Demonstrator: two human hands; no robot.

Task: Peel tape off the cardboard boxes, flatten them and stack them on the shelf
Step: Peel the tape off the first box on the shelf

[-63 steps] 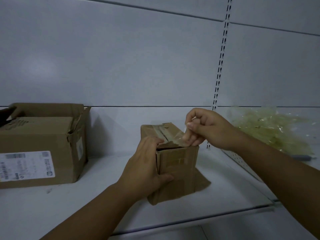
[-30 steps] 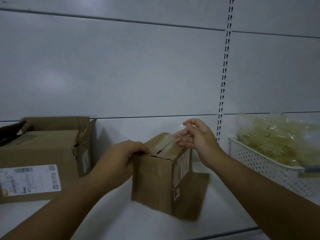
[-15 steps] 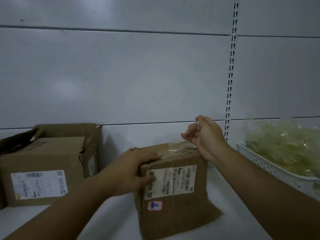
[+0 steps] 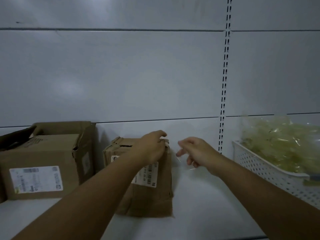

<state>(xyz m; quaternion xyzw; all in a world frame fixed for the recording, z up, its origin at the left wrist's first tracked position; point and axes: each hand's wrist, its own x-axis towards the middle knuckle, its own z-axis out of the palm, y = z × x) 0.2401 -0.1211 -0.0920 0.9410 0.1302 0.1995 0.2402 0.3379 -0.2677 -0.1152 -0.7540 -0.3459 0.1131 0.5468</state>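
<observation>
A small cardboard box [image 4: 153, 198] with a white label stands upright on the white shelf [image 4: 207, 205], and one bottom flap is splayed out toward me. My left hand [image 4: 152, 148] grips its top right corner, fingers curled over the top edge. Just right of the box, clear of it, my right hand [image 4: 194, 153] hovers in the air. A faint strip of clear tape [image 4: 185, 163] hangs from its fingers, pinched loosely. The box's top shows a torn gap between the flaps.
A larger open cardboard box [image 4: 43, 163] with another box inside stands at the left. A white perforated basket [image 4: 259, 168] at the right holds a heap of crumpled clear tape [image 4: 280, 141]. The grey back panel has a slotted upright [image 4: 225, 84].
My right hand has pulled away from the box top to the right, taking the clear tape strip with it. My left hand has shifted from the front face to the top right corner.
</observation>
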